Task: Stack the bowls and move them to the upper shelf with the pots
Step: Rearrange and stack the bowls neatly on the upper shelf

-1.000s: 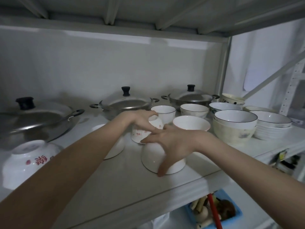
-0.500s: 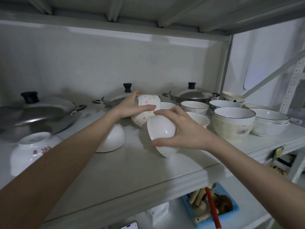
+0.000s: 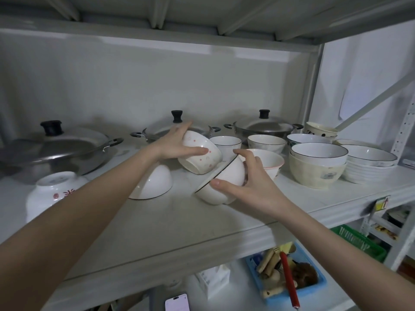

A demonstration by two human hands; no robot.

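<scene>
Above the middle of the shelf (image 3: pixel 157 223), a left hand (image 3: pixel 177 142) grips a pink-spotted bowl (image 3: pixel 199 153), tilted, its rim touching the black-rimmed white bowl (image 3: pixel 224 182) clasped in the right hand (image 3: pixel 251 187); lidded pots (image 3: pixel 262 126) line the back edge.

- Pink-dotted bowl (image 3: pixel 200 153): white, tilted on its side, raised above the shelf (image 3: pixel 157 223), rim touching the black-rimmed bowl.
- Black-rimmed bowl (image 3: pixel 224 182): plain white, tilted, opening facing up and left, just above the shelf.
- Inverted white bowl (image 3: pixel 152 182): upside down on the shelf, left of centre.
- Red-patterned bowl (image 3: pixel 54 189): inverted, far left.
- Three lidded steel pots (image 3: pixel 56 147): along the shelf's rear.
</scene>
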